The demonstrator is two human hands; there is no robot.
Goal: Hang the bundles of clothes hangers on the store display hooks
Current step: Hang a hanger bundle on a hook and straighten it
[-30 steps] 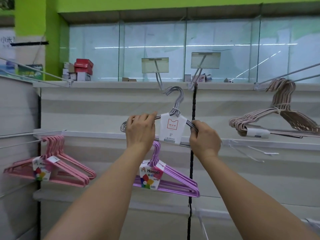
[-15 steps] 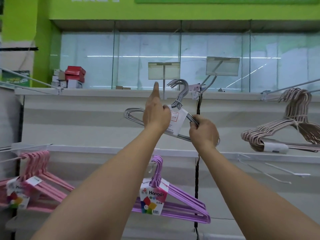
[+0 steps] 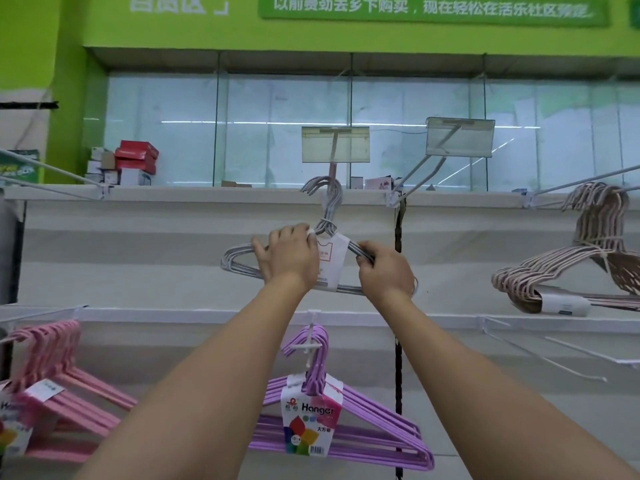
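Three bundles already hang on the wall: the pink bundle point(image 3: 52, 386) at far left, the purple bundle point(image 3: 332, 410) low in the middle and the brown bundle point(image 3: 581, 265) at right. Both hands grasp the grey bundle point(image 3: 311, 251), the left hand point(image 3: 291, 258) and right hand point(image 3: 384, 271) curled round its shoulders, with its hooks up at the middle display hook point(image 3: 333, 168). Whether it is fully seated I cannot tell; letting go looks like what remains.

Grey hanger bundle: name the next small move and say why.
Probably slide the grey hanger bundle further back along the display hook, then let go. Its hook tops appear looped at the peg just under the price tag holder, while the left hand and right hand both grip it.
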